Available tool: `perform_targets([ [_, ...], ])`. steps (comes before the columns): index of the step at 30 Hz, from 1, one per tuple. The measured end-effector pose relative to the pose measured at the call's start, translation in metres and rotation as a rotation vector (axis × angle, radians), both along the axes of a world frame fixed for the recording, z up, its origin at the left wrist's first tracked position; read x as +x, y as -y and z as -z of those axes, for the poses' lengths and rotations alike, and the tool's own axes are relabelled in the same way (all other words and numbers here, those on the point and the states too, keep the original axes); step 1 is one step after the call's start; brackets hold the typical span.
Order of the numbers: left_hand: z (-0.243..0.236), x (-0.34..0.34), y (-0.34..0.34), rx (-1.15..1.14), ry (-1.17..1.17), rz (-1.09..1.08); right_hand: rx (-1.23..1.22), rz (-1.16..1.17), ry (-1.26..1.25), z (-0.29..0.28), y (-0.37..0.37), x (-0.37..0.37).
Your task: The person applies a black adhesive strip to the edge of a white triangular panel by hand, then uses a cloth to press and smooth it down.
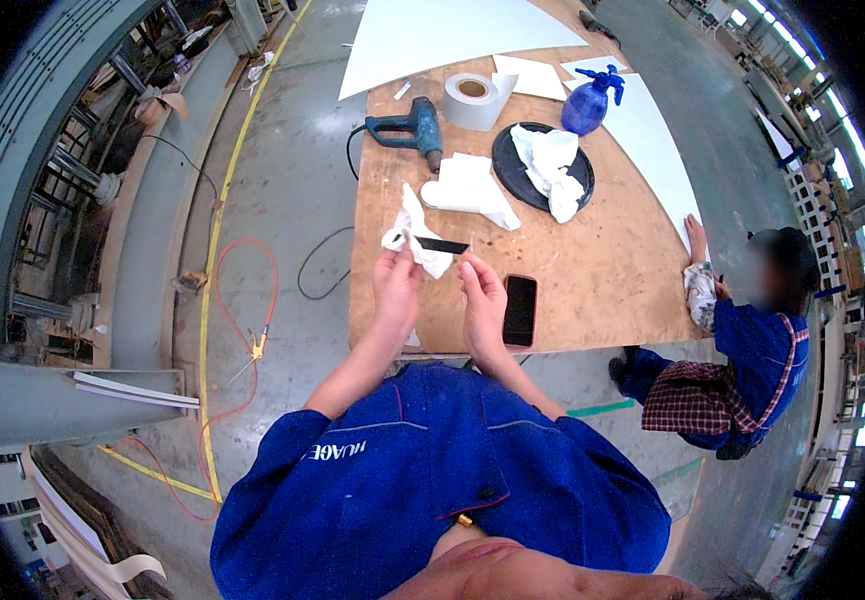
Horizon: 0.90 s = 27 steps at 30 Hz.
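Observation:
Above the near part of the wooden table, my left hand [398, 285] is closed on a crumpled white cloth [409, 222]. A short, flat black strip [443, 245] runs from the cloth to the fingertips of my right hand [482, 300], which pinch its far end. Part of the strip at the left lies against or inside the cloth; exactly how is hidden. Just right of my right hand rests a phone [520, 311] with a dark screen and a red edge. A folded white sheet [470, 192] lies beyond my hands.
The wooden table [613, 290] carries a heat gun [415, 132], a white roll [472, 100], a black round tray [513, 170] with crumpled white cloth, a blue spray bottle [586, 106] and large white panels [453, 40]. A co-worker [763, 330] crouches at the right edge. A red hose [221, 330] lies on the floor.

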State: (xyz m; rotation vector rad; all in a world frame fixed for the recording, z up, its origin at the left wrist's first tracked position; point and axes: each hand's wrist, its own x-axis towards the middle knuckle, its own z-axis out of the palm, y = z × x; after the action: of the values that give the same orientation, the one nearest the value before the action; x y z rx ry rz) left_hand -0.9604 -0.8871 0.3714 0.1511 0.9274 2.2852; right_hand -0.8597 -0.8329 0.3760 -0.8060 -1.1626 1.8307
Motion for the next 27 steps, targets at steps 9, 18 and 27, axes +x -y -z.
perform_targets([
  [9, -0.004, 0.025, -0.002, 0.027, 0.039, 0.061, -0.177, -0.008, -0.175, 0.000, 0.002, -0.004],
  [18, -0.014, -0.010, 0.005, 0.007, 0.037, -0.074, -0.153, 0.138, -0.332, -0.013, -0.014, 0.011],
  [27, -0.012, -0.025, 0.020, -0.091, -0.053, 0.232, -0.374, -0.021, -0.306, -0.033, -0.020, 0.021],
])
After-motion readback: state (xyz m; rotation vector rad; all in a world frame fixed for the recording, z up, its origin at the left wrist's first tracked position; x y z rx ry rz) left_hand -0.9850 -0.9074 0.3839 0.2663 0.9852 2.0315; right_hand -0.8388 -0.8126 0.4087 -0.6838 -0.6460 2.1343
